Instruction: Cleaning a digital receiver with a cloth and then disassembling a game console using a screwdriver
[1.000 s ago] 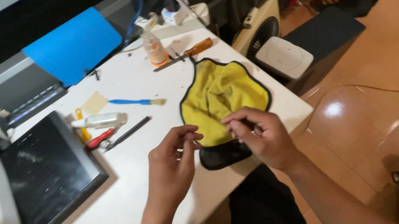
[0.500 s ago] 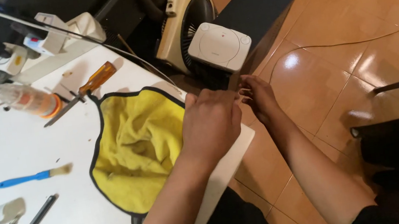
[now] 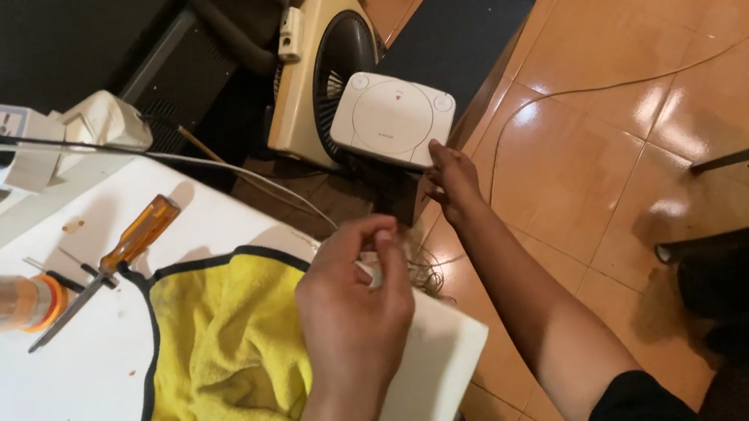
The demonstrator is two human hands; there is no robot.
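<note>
- Fingers of our left hand (image 3: pixel 351 311) pinch a small pale part above the yellow black-edged towel (image 3: pixel 219 369).
- Our right hand (image 3: pixel 452 177) touches the white round-lidded console (image 3: pixel 392 118); whether it grips, we cannot tell.
- Risk: console topples if nudged.

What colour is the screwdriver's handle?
Orange, see-through; the screwdriver shows best in the head view.

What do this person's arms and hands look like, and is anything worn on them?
Both hands, the left hand and the right hand, are bare: no gloves, rings or watch visible. The forearms are uncovered too. A short black sleeve covers the right upper arm.
</note>
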